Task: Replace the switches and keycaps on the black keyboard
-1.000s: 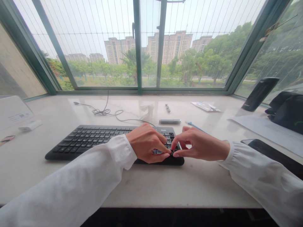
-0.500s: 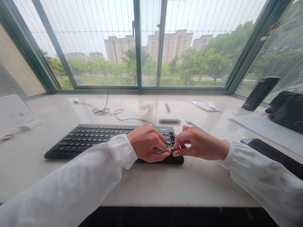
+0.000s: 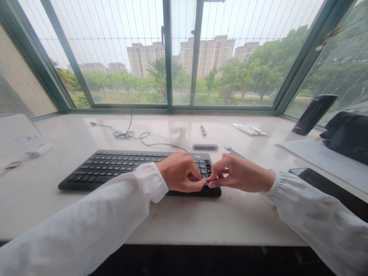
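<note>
A black keyboard [image 3: 115,165] lies on the pale stone counter. Over its right end, my left hand [image 3: 181,172] has thumb and index finger pinched together at the number pad. From the other side my right hand [image 3: 237,172] meets it, its thumb and index fingertips also pressed together. The fingertips of both hands almost touch at the lower right keys; whatever sits between them is too small to make out. Near the upper right corner of the keyboard a few key places look dark, without caps [image 3: 207,165].
Behind the keyboard lie a grey bar [image 3: 206,146], loose keycaps [image 3: 203,130], a coiled cable [image 3: 123,134], a plastic packet [image 3: 248,129] and a blue tool [image 3: 234,151]. At right are a phone [image 3: 310,178], papers [image 3: 339,161] and a black case [image 3: 314,114]; a white box [image 3: 17,134] stands left.
Both pinched hands have shifted very slightly, with the left fingers drawn a little closer together. The keyboard appears slightly higher in the view.
</note>
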`<state>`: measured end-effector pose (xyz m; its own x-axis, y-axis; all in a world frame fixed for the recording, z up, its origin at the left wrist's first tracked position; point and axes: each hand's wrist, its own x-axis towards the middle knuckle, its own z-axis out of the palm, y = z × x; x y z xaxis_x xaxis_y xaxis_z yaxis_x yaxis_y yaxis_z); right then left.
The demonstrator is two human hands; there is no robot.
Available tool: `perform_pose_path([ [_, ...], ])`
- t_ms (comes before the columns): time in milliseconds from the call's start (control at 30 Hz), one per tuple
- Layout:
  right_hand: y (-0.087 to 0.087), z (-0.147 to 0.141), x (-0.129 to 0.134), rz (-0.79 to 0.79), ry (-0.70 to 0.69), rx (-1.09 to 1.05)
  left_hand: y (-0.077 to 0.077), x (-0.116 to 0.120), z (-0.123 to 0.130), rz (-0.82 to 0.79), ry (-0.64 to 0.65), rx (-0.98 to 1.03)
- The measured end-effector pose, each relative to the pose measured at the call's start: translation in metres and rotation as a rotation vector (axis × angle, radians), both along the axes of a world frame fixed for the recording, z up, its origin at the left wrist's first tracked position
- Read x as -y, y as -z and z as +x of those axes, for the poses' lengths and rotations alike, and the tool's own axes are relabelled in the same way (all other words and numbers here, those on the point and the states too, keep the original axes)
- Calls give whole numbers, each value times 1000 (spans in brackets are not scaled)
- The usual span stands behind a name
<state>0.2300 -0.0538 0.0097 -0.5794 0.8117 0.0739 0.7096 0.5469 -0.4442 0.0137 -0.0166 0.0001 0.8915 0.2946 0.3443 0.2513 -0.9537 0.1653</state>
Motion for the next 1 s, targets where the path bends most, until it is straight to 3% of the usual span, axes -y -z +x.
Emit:
perform_pose_path([
  [433, -1, -2, 3, -190, 80, -116, -2, 0, 2, -6, -27, 8],
  [767, -3, -6, 9, -179, 188, -50, -4, 7, 4, 76, -24, -21],
  [1000, 2, -8, 10, -135, 173, -47, 0, 3, 3, 39, -33, -34],
])
